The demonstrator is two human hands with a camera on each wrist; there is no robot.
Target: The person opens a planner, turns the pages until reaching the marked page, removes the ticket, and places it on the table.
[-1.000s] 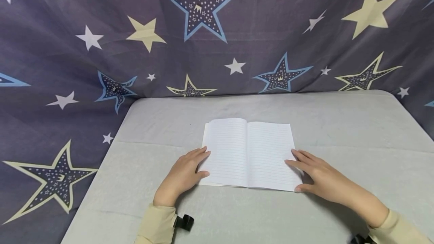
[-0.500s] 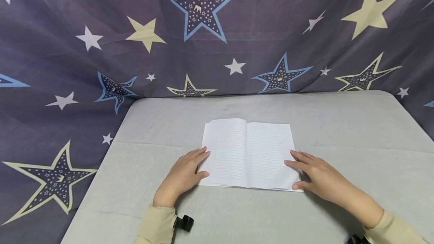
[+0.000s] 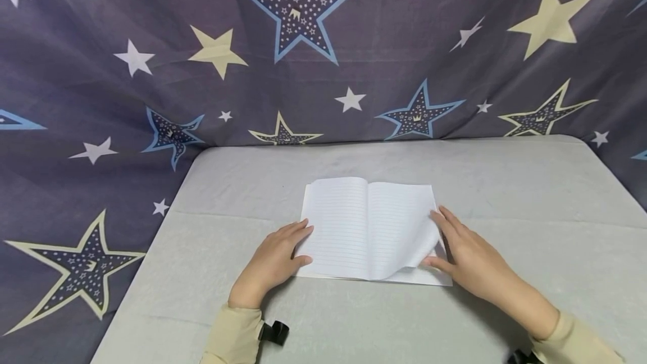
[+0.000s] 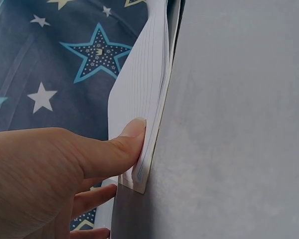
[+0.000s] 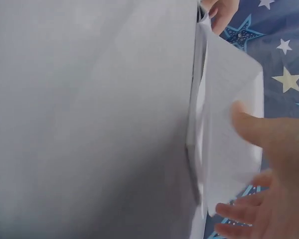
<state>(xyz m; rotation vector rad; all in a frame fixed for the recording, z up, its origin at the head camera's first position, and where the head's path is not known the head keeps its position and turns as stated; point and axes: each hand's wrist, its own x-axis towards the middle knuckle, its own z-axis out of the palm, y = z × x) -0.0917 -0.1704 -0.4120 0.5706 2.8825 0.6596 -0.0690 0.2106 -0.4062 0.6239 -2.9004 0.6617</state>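
An open notebook [image 3: 340,229] with lined white pages lies flat on the grey-covered table. My left hand [image 3: 275,257] rests at its left edge; in the left wrist view, the thumb [image 4: 124,147] presses on the page near the corner. On the right side, the lower corner of the top page [image 3: 404,235] curls up and inward. My right hand [image 3: 475,260] is beside that raised page, fingers spread. Its thumb lies near the curled edge and its fingertips reach the notebook's right edge. The right wrist view is blurred, with the thumb [image 5: 246,124] in front of the page.
The grey table cover [image 3: 242,184] extends around the notebook. Behind and to the left hangs a dark cloth [image 3: 313,89] printed with stars. A black strap piece [image 3: 274,332] is at the left sleeve.
The right page's lower corner has lifted and curled inward from lying flat. My right hand has shifted slightly left, its fingers rising along the edge. The left hand has stayed put.
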